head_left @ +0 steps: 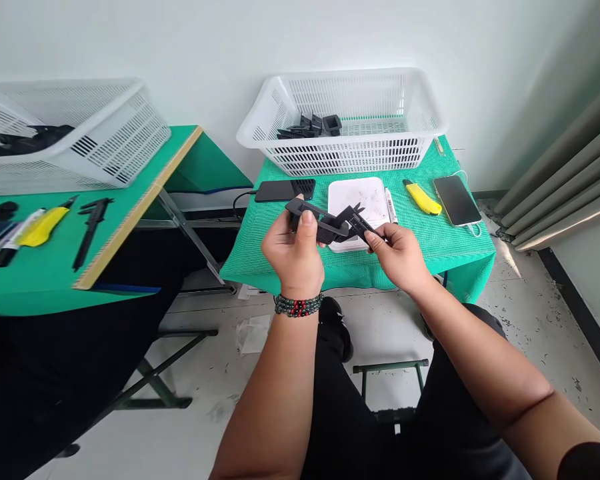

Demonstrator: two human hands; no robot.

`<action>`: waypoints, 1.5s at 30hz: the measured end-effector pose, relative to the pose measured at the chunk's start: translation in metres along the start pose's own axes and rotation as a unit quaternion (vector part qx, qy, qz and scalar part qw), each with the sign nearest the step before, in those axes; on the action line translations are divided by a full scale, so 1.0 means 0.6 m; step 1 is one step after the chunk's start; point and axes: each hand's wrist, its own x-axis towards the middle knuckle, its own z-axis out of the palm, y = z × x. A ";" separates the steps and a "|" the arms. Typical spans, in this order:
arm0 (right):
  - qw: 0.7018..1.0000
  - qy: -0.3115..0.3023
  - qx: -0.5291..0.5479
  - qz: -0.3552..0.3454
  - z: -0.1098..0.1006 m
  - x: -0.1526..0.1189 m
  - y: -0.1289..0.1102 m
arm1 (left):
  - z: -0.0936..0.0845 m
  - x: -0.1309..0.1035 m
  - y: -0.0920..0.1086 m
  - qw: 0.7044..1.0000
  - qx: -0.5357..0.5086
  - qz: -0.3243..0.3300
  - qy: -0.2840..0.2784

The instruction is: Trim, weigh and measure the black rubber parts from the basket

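My left hand (300, 250) is closed round a black plastic part (325, 230), its thumb on top. In my right hand (397, 253) is a black caliper (361, 223), pinched between thumb and fingers. The caliper's jaw end meets the right end of the black part. Both are held above a white tray (336, 193) that has dark scraps on it. Just right of the tray lies a white marker (391, 205).
A white basket (350, 157) with black parts stands behind. Phones (285, 191) (457, 200) and a yellow cutter (423, 199) lie on the green cloth (265, 230). At left, another table holds a basket (125, 140), a yellow knife (43, 227) and a caliper (91, 230).
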 end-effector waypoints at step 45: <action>0.990 0.118 0.079 -0.004 -0.078 0.097 0.060 | 0.011 0.008 -0.025 0.996 -0.040 -0.079 -0.028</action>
